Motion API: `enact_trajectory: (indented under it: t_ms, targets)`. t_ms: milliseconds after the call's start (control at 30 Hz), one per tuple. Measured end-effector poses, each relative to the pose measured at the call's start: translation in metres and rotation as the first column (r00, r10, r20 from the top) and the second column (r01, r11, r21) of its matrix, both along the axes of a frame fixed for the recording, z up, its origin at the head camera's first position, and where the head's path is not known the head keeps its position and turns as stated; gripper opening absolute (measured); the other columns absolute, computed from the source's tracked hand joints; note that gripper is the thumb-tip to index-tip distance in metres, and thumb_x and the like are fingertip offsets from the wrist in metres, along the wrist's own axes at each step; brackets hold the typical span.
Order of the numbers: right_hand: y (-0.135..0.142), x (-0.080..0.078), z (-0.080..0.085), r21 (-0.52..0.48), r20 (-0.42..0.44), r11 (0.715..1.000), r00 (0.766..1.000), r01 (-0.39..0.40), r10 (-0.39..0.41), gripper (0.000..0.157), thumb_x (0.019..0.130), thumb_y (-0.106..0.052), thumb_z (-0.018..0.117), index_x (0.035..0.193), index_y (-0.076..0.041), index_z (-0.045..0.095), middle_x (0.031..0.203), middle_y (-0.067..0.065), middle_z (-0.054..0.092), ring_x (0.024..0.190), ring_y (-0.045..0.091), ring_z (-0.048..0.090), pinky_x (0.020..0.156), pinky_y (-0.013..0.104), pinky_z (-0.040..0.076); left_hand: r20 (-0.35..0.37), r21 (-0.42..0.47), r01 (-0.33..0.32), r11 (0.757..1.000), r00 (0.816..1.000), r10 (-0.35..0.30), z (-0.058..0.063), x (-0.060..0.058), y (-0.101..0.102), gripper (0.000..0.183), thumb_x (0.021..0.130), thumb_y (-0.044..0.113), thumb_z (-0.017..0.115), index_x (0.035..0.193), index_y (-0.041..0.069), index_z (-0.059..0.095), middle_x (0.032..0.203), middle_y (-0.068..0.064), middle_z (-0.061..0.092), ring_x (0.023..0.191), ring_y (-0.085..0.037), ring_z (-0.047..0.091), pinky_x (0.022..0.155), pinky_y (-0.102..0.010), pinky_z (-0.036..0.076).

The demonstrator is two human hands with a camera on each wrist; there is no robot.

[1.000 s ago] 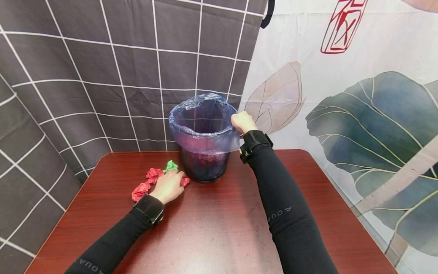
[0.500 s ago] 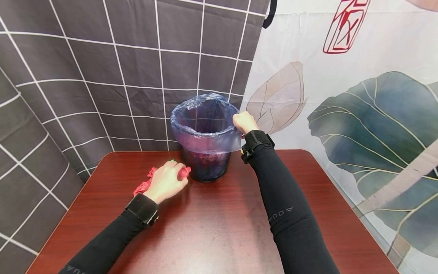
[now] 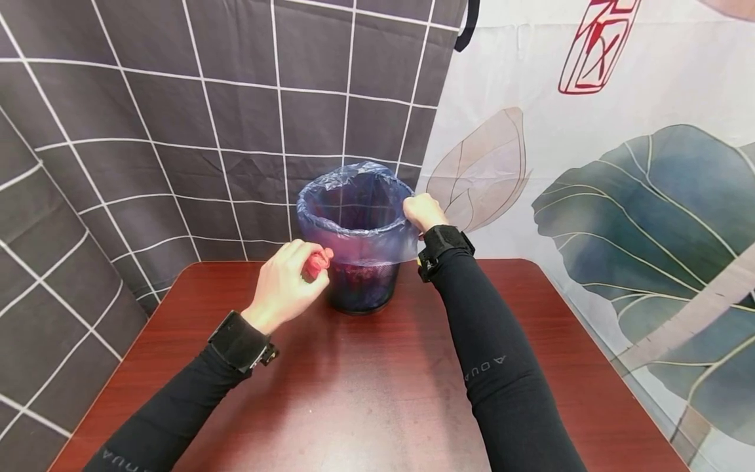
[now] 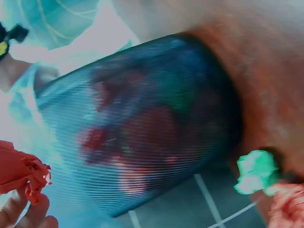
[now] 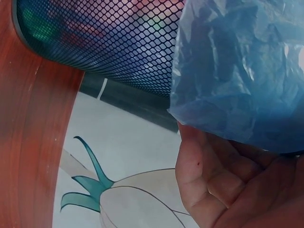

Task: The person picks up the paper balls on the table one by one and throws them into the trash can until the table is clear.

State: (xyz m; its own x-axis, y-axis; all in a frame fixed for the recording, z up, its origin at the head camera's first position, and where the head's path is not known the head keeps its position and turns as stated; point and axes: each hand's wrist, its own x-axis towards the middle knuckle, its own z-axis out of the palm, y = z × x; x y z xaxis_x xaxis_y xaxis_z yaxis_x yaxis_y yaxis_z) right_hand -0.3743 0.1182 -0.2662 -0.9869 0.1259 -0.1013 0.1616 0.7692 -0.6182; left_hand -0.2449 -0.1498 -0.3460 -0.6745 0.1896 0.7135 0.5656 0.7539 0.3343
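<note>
A black mesh wastebasket [image 3: 361, 294] stands upright at the back of the table, its mouth lined with a translucent blue plastic bag [image 3: 360, 246] folded over the rim. My right hand [image 3: 423, 211] grips the lined rim on the right side; in the right wrist view its fingers [image 5: 228, 183] curl beneath the bag's edge. My left hand [image 3: 284, 285], raised just left of the wastebasket, pinches a crumpled red paper ball [image 3: 318, 262] between thumb and fingers, below rim height. Red and green paper shows through the mesh.
In the left wrist view, a green paper ball [image 4: 256, 172] and another red one [image 4: 289, 206] lie on the table by the wastebasket's base; my left hand hides them from the head view. Behind the reddish-brown table [image 3: 354, 380] hangs a grey checked cloth [image 3: 236, 118].
My left hand has picked the red paper ball off the table and lifted it beside the wastebasket. The right hand has stayed at the rim.
</note>
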Motion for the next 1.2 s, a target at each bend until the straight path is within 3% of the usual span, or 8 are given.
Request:
enact_trajectory:
  t_ms: [200, 433, 600, 733, 900, 1067, 1200]
  targets:
    - [0.002, 0.002, -0.001, 0.003, -0.01, 1.0, 1.0, -0.007, 0.007, 0.056, 0.097, -0.03, 0.031, 0.136, 0.003, 0.054, 0.136, 0.025, 0.056, 0.109, 0.041, 0.062, 0.058, 0.042, 0.059, -0.014, 0.061, 0.035, 0.998, 0.999, -0.034, 0.027, 0.003, 0.01, 0.027, 0.083, 0.027, 0.067, 0.106, 0.015, 0.069, 0.093, 0.001, 0.063, 0.077, -0.017, 0.056, 0.063, -0.037, 0.05]
    - [0.0, 0.001, -0.001, -0.001, -0.006, 1.0, 1.0, 0.008, -0.008, 0.056, 0.096, -0.03, 0.031, 0.135, 0.003, 0.055, 0.136, 0.024, 0.056, 0.108, 0.039, 0.062, 0.058, 0.042, 0.059, -0.091, 0.095, 0.018, 0.995, 0.996, -0.009, 0.063, -0.004, 0.023, 0.03, 0.083, 0.028, 0.066, 0.108, 0.013, 0.069, 0.094, -0.004, 0.064, 0.083, -0.022, 0.059, 0.068, -0.041, 0.051]
    - [0.0, -0.002, -0.003, 0.007, -0.004, 1.0, 1.0, 0.012, -0.012, 0.056, 0.096, -0.03, 0.031, 0.136, 0.002, 0.055, 0.138, 0.023, 0.055, 0.109, 0.038, 0.061, 0.057, 0.042, 0.059, -0.027, 0.056, -0.026, 0.998, 0.999, 0.028, 0.085, -0.017, 0.032, 0.034, 0.084, 0.03, 0.066, 0.113, 0.013, 0.069, 0.1, -0.005, 0.065, 0.092, -0.024, 0.06, 0.076, -0.044, 0.051]
    - [0.001, -0.002, -0.002, 0.009, -0.009, 1.0, 1.0, 0.005, -0.005, 0.056, 0.097, -0.03, 0.03, 0.137, 0.002, 0.054, 0.139, 0.022, 0.054, 0.111, 0.038, 0.06, 0.057, 0.042, 0.059, 0.089, -0.009, -0.045, 0.999, 0.995, 0.046, 0.092, -0.029, 0.041, 0.04, 0.085, 0.032, 0.066, 0.122, 0.015, 0.066, 0.111, -0.006, 0.067, 0.103, -0.026, 0.061, 0.085, -0.046, 0.052]
    - [0.0, 0.0, -0.001, 0.005, -0.009, 1.0, 1.0, -0.001, 0.001, 0.055, 0.097, -0.03, 0.031, 0.136, 0.001, 0.055, 0.138, 0.022, 0.055, 0.111, 0.038, 0.06, 0.058, 0.042, 0.059, 0.225, -0.074, -0.026, 0.997, 0.973, 0.042, 0.094, -0.041, 0.05, 0.048, 0.085, 0.035, 0.066, 0.129, 0.015, 0.062, 0.12, -0.007, 0.068, 0.11, -0.028, 0.063, 0.093, -0.048, 0.051]
    - [-0.001, 0.002, -0.002, 0.001, -0.007, 1.0, 1.0, -0.001, 0.001, 0.055, 0.097, -0.03, 0.031, 0.136, 0.002, 0.055, 0.136, 0.023, 0.056, 0.107, 0.039, 0.062, 0.057, 0.041, 0.059, 0.276, -0.079, 0.01, 0.997, 0.961, 0.012, 0.09, -0.047, 0.055, 0.048, 0.087, 0.035, 0.065, 0.131, 0.015, 0.061, 0.116, -0.006, 0.069, 0.105, -0.027, 0.065, 0.092, -0.048, 0.052]
    - [0.0, 0.001, -0.001, 0.0, -0.011, 1.0, 1.0, 0.009, -0.009, 0.055, 0.097, -0.03, 0.031, 0.136, 0.002, 0.055, 0.136, 0.023, 0.056, 0.104, 0.039, 0.063, 0.056, 0.041, 0.059, 0.295, -0.072, 0.008, 0.997, 0.955, 0.013, 0.086, -0.049, 0.055, 0.052, 0.089, 0.041, 0.066, 0.135, 0.016, 0.06, 0.121, -0.006, 0.069, 0.111, -0.027, 0.065, 0.096, -0.049, 0.05]
